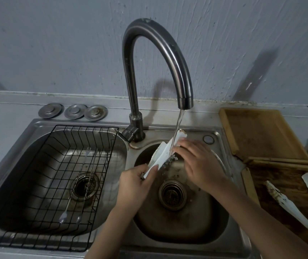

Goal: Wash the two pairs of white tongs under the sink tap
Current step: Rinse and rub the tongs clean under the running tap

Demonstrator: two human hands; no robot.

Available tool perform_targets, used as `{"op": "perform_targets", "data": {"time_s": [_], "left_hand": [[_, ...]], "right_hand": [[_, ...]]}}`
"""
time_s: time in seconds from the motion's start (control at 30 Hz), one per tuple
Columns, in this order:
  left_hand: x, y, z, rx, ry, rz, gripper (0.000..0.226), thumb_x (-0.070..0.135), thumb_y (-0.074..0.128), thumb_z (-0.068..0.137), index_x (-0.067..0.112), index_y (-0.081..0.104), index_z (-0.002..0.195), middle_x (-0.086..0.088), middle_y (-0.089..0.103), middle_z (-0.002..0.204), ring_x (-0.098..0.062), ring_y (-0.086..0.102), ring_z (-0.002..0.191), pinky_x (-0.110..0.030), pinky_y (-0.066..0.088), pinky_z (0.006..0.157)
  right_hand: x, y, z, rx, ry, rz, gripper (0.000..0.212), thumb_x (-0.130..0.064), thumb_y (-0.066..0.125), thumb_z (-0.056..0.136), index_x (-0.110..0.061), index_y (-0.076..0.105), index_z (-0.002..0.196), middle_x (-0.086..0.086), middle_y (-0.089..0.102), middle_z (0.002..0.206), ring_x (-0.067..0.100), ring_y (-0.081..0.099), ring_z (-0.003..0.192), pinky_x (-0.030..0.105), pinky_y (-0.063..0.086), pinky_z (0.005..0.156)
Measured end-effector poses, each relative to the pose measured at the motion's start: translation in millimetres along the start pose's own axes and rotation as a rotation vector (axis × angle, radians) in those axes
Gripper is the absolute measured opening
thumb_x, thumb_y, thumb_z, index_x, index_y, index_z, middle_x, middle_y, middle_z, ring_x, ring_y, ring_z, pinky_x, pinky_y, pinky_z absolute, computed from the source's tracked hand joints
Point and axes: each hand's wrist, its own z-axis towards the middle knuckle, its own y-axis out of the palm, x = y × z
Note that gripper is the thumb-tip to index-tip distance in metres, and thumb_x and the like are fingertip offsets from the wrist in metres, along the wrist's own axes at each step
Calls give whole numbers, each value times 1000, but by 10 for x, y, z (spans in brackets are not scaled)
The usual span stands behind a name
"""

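One pair of white tongs (163,153) slants over the right sink basin (196,225), under the stream of water running from the dark curved tap (185,101). My left hand (133,184) grips its lower end. My right hand (196,159) lies on its upper part, fingers closed around it. The second pair of white tongs (298,208), stained brown on one arm, rests on a dark wooden board (272,184) at the right.
The left basin holds a black wire rack (43,193) with two long thin metal utensils (74,184). Three metal sink plugs (73,111) lie behind it. A wooden tray (261,133) sits right of the tap, against the grey wall.
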Motion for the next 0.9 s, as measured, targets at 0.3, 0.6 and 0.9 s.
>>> {"op": "perform_targets", "data": {"time_s": [0.3,0.6,0.9], "left_hand": [[-34,-24,-18,5,10,3,44,45,59,83,18,49,50,3,51,54,-7,56,54,-13,30,44],[-17,-91,-24,-3,-1,-45,45,42,61,82,11,53,51,-5,49,51,-11,45,43,-17,29,43],[-57,-80,-210,-100,-17,-73,45,41,64,81,14,49,49,9,42,42,-3,40,40,-16,27,41]], "right_hand": [[52,50,19,-6,107,16,34,4,56,72,-3,63,105,14,65,105,29,61,100,49,52,86],[69,120,-97,101,162,230,30,-3,60,81,-7,58,111,10,62,113,10,55,97,39,56,82],[-156,376,-92,-105,599,441,91,-62,55,75,-11,21,142,11,37,141,17,32,126,27,30,102]]}}
